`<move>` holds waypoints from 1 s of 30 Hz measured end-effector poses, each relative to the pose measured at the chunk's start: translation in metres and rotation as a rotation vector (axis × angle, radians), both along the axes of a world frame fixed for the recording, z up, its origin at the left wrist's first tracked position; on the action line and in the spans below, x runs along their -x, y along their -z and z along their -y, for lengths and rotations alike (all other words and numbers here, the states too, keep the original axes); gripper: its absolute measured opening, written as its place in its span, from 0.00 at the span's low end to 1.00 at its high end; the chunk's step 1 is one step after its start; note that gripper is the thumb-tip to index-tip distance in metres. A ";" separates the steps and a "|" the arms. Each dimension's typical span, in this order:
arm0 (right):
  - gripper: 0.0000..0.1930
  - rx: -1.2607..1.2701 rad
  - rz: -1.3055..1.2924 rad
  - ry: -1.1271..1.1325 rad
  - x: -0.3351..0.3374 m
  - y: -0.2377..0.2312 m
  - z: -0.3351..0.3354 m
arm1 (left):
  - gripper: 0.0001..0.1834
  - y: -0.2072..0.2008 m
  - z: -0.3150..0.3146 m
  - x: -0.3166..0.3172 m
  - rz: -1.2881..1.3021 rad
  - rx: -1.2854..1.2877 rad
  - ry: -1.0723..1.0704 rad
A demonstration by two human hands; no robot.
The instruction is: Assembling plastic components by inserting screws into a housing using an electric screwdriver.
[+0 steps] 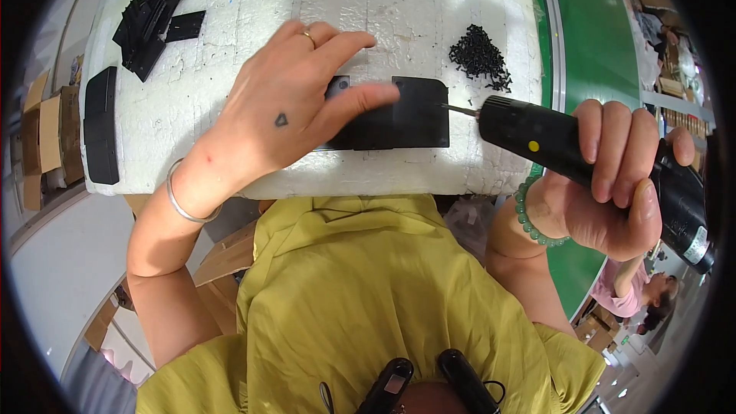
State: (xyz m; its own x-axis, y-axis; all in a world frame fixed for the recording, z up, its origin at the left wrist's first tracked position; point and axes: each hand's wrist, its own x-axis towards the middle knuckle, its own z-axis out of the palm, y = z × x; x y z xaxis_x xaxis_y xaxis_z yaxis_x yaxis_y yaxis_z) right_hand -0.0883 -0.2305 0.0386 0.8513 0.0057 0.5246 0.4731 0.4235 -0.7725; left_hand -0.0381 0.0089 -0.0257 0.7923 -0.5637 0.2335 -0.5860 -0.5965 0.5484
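Observation:
My right hand [621, 176] is wrapped round a black electric screwdriver [537, 134] with a yellow dot on its body. Its thin bit points left, and the tip shows over the right edge of a flat black plastic panel [418, 119]; whether it touches cannot be told. Over the left part of that panel lies my left hand [295, 100], thumb and index finger stretched apart and nothing visible between them. The hand hides much of the panel's left side. Beyond the panel, to the right, sits a pile of small black screws [479, 54].
Several black plastic pieces [149, 23] lie heaped at the table's far left, with another long black part [101, 126] at the left edge. A white covered table [368, 176] carries everything. Green surface [586, 38] borders it on the right. A person in pink [625, 287] is at lower right.

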 end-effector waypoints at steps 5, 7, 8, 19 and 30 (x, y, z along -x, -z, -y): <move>0.19 0.180 0.076 -0.168 -0.011 -0.001 -0.022 | 0.19 0.018 0.001 0.000 -0.231 -0.042 0.074; 0.21 0.215 0.030 -0.126 -0.007 0.002 -0.032 | 0.16 0.015 0.004 -0.001 -0.424 -0.003 0.110; 0.21 0.220 0.029 -0.130 -0.006 0.001 -0.036 | 0.16 0.016 0.006 0.000 -0.424 0.003 0.108; 0.20 0.353 -0.009 -0.226 -0.016 0.007 -0.054 | 0.15 0.028 0.008 0.003 -0.469 0.092 0.032; 0.17 0.464 -0.007 -0.202 -0.019 0.004 -0.070 | 0.15 0.027 0.006 0.002 -0.498 0.060 0.044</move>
State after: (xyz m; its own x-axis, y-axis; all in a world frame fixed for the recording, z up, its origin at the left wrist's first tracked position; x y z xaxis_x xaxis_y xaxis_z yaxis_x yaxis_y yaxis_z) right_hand -0.0690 -0.1603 0.0348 0.8127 0.4021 0.4216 0.4109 0.1175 -0.9041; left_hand -0.0406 0.0028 -0.0530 0.7914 -0.5965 -0.1339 -0.2684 -0.5357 0.8006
